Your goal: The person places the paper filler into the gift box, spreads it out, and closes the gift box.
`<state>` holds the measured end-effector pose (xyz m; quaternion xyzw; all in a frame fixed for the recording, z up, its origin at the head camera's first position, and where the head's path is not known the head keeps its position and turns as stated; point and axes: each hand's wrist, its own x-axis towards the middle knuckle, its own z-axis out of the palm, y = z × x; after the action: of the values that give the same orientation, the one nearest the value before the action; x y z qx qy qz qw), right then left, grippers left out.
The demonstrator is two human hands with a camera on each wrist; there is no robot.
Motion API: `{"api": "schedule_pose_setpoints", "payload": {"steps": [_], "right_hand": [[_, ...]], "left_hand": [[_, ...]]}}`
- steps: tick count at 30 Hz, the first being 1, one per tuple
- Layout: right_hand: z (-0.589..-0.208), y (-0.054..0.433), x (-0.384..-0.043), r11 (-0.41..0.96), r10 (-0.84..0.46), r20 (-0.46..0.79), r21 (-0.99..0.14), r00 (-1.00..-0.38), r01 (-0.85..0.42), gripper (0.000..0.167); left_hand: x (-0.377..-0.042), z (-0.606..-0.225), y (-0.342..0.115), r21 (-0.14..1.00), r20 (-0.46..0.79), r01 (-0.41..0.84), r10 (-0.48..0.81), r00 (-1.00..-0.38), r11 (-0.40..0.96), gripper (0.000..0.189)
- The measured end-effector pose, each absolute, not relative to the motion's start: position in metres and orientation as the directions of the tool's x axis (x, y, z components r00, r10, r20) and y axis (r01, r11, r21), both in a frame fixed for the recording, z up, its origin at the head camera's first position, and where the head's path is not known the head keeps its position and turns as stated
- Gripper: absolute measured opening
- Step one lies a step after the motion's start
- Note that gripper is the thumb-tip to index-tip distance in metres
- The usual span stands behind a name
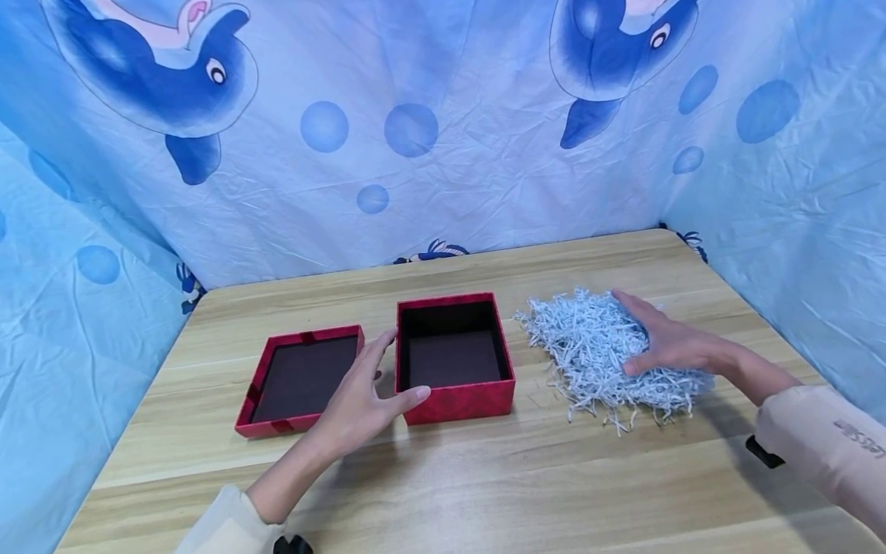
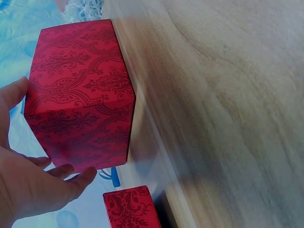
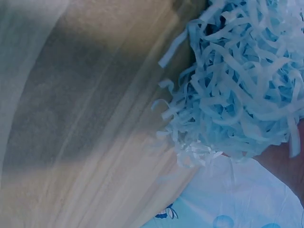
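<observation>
A red patterned box (image 1: 460, 402) with a dark inside stands uncovered at mid-table. My left hand (image 1: 360, 408) is at its left side, thumb spread towards the front wall. In the left wrist view the fingertips (image 2: 88, 175) lie right at the box's side (image 2: 80, 76), not curled round it. To the right is a loose heap of pale blue shredded paper (image 1: 588, 346). Over its right part rests my right hand (image 1: 667, 338), with fingers and thumb spread. Strands (image 3: 237, 95) cover most of that hand in the right wrist view.
A shallow red lid (image 1: 311, 377) lies inside up, left of the box and beside my left forearm. Loose strands are scattered along the heap's near edge. A blue dolphin-print curtain (image 1: 484, 177) encloses the back and sides of the wooden table (image 1: 526, 485).
</observation>
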<state>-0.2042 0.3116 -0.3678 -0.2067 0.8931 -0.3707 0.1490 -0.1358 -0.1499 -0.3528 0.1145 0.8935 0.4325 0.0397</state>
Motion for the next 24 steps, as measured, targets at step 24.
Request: {"api": "schedule_pose_setpoints", "payload": {"steps": [24], "right_hand": [[-0.38,0.305,-0.209,0.712,-0.35,-0.152,-0.685,-0.924,-0.157,0.129]], "left_hand": [[-0.136,-0.355,-0.148,0.905,0.02,0.13,0.266,-0.964,0.404,0.089]]}}
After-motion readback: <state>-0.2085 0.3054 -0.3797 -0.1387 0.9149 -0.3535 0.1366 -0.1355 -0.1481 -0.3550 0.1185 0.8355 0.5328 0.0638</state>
